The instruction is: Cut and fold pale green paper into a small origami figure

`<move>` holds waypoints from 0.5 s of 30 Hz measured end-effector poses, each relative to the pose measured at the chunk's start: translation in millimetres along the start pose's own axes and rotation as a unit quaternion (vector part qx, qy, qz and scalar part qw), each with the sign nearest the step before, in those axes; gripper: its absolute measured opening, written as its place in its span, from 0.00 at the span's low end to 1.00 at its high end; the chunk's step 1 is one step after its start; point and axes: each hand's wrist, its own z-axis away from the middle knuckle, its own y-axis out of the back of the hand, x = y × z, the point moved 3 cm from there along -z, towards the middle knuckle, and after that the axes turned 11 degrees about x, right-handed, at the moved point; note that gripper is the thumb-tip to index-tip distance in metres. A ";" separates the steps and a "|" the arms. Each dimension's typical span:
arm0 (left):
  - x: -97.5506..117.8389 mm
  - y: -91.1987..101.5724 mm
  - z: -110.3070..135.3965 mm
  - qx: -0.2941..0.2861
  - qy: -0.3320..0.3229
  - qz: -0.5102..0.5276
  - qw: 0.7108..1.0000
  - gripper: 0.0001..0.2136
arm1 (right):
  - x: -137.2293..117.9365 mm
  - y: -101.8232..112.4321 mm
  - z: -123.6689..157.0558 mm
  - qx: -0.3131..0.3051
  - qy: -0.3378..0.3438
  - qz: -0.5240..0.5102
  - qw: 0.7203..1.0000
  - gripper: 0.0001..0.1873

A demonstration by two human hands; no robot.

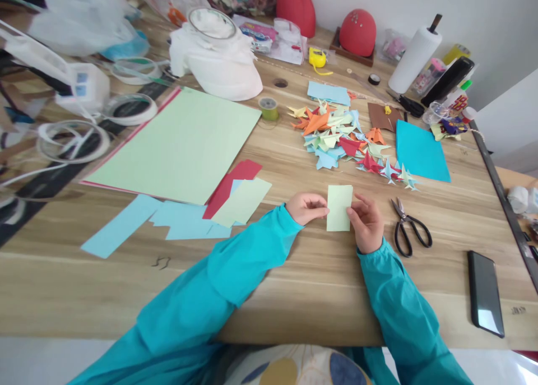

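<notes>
A small pale green paper rectangle [338, 207] lies on the wooden table [294, 273] in front of me. My left hand [306, 207] pinches its left edge with the fingers closed. My right hand [366, 223] grips its right edge, thumb on the paper. Both arms wear teal sleeves. A pile of folded paper shapes [344, 141] in several colours lies just beyond the paper.
Black scissors [408, 227] lie right of my right hand, and a phone [485, 293] sits near the front right edge. Cut paper strips [180, 217] and a large pale green sheet [180, 144] lie to the left. A blue sheet [420, 151], tape rolls [130, 107] and a paper towel roll [414, 60] stand farther back.
</notes>
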 end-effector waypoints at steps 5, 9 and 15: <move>-1.9 -1.4 1.8 0.008 -0.069 0.014 0.997 0.19 | -0.7 -0.9 0.3 0.025 -0.006 -0.014 1.000 0.14; 6.0 -1.6 5.3 0.018 -0.225 -0.088 0.970 0.14 | -2.0 0.5 -1.1 0.052 -0.001 -0.002 0.999 0.10; 4.7 -3.4 6.7 0.011 -0.242 -0.106 0.964 0.08 | 6.8 3.5 0.2 0.010 -0.043 0.020 0.999 0.05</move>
